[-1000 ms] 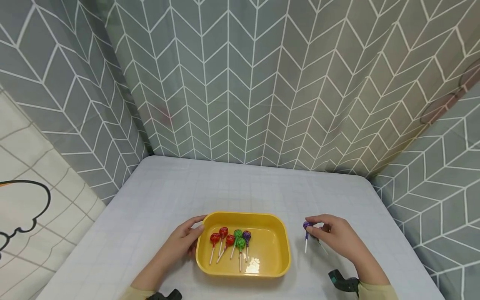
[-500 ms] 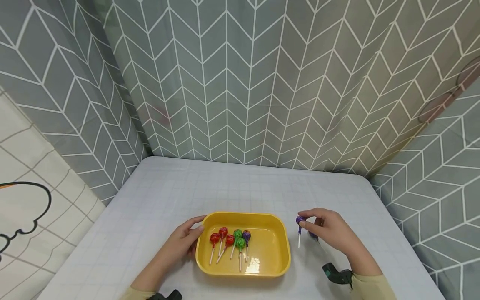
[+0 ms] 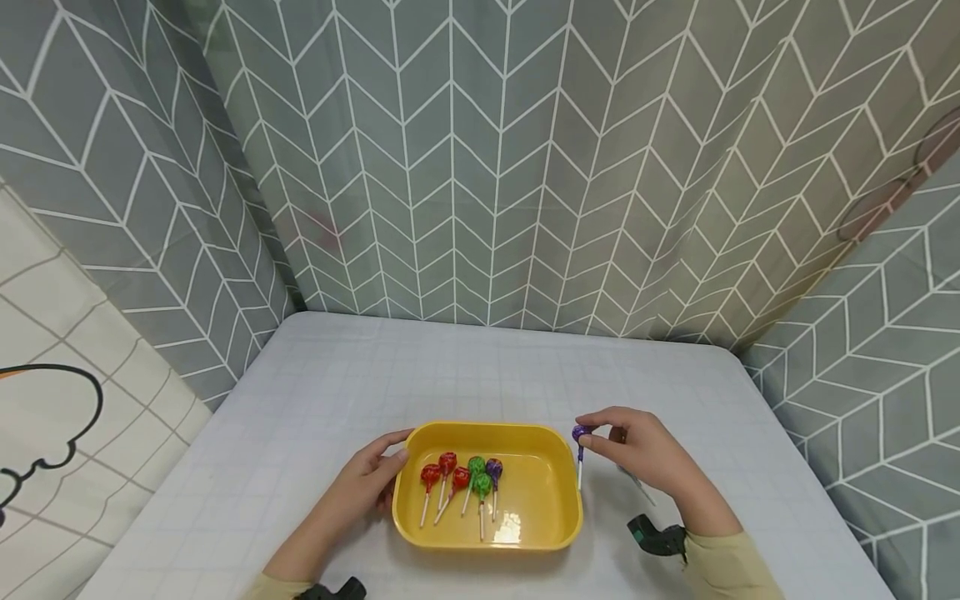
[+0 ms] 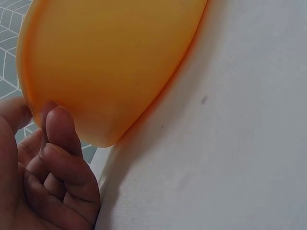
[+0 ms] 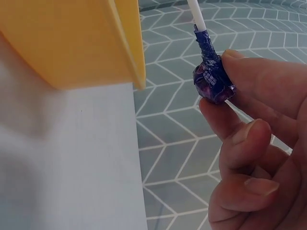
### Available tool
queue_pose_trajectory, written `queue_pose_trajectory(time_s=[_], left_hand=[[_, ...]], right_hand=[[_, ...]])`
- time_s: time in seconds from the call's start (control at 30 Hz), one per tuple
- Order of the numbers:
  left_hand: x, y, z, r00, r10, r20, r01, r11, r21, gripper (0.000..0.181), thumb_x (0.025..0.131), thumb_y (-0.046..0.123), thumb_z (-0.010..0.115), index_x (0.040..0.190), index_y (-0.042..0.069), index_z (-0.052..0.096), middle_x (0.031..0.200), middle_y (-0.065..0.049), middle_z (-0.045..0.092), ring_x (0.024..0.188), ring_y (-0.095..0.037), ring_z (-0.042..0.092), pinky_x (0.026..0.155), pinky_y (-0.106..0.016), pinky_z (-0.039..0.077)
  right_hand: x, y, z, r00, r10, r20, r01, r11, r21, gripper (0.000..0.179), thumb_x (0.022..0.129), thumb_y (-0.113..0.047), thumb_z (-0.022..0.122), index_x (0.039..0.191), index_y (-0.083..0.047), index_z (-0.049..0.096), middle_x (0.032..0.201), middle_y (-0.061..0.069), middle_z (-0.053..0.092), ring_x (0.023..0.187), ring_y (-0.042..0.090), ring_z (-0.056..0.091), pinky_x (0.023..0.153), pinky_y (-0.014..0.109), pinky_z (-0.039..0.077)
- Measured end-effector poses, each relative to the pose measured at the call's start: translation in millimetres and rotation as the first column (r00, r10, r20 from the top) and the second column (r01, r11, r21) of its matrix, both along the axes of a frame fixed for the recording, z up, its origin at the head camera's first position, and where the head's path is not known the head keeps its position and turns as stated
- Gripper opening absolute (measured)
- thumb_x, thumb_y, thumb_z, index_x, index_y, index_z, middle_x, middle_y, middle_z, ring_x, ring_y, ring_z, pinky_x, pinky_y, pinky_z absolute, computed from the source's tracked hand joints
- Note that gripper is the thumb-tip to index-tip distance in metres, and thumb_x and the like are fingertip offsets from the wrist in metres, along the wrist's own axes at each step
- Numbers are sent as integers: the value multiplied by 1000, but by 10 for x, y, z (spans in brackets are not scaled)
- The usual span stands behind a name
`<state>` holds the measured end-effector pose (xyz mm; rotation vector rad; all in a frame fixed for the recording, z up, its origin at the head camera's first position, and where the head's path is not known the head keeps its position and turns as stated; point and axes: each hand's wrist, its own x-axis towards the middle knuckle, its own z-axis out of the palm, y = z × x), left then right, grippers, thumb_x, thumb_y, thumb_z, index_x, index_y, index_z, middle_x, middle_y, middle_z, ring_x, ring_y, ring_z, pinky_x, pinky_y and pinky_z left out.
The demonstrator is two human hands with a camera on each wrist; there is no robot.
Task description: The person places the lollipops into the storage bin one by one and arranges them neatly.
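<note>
Head view, from the left: my left hand [image 3: 375,473] grips the left end of the yellow tray [image 3: 536,496], thumb over the rim and fingers curled against the outer wall. Inside, mostly toward the left, lie three red lollipops [image 3: 430,474], then two green lollipops [image 3: 482,484], then one purple lollipop [image 3: 493,469]. By the right rim, my right hand [image 3: 637,447] pinches the held purple lollipop [image 3: 581,434] by its wrapped head, white stick hanging down; I cannot tell whether the tip touches the tray. Farther right, a loose stick [image 3: 639,486] lies on the white table [image 3: 495,367], its head hidden by my hand.

The hanging stick could catch that right rim if my hand were too low, and the rounded head could twist out of so light a pinch. Such a knock might also shift the tray if my left hand slackened.

Against a second ago, my right hand has come left, nearer the tray; the six lollipops inside lie as they did.
</note>
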<state>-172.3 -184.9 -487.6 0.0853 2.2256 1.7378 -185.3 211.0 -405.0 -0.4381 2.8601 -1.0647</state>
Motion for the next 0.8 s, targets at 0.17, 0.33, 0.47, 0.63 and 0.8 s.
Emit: queue_pose_trajectory(time_s=[0.17,0.33,0.47,0.63,0.8], left_hand=[[-49,-26,-135,1000,2,4,-2,1000,-6,40,89,46,49,127,36,44,68,-14,60,49,-22,50,44,-33,44],[17,15,37,1000,3,10,-3,1000,-8,41,91,41,49,130,29,43,70,-16,60,50,-22,50,46,-33,45],[62,33,147,1000,-5,3,5,1000,-13,43,91,41,48,131,26,42,71,-17,60,50,-21,50,48,-34,46],[65,28,160,1000,-12,4,12,1000,-13,43,92,40,48,132,26,42,70,-17,60,50,-20,50,48,-35,46],[16,6,28,1000,-5,10,5,1000,6,41,92,39,48,131,29,42,70,-17,59,49,-22,49,46,-36,45]], right_hand=[[-23,-76,-1,1000,30,1,-30,1000,-5,27,78,-43,66,102,-31,66,91,-19,60,67,15,51,52,25,45],[-51,-168,-3,998,66,6,-66,998,-2,28,78,-44,65,103,-31,66,92,-20,60,69,14,52,54,25,46],[-83,-241,-18,996,88,1,-88,996,8,28,79,-45,65,102,-30,67,91,-20,60,69,13,51,55,25,45],[-103,-314,-44,989,144,-42,-143,989,20,21,80,-41,65,99,-31,68,90,-19,60,63,11,50,52,24,44],[-108,-376,-61,982,181,-47,-180,983,25,17,82,-38,64,97,-31,67,89,-19,60,61,11,50,52,24,43]])
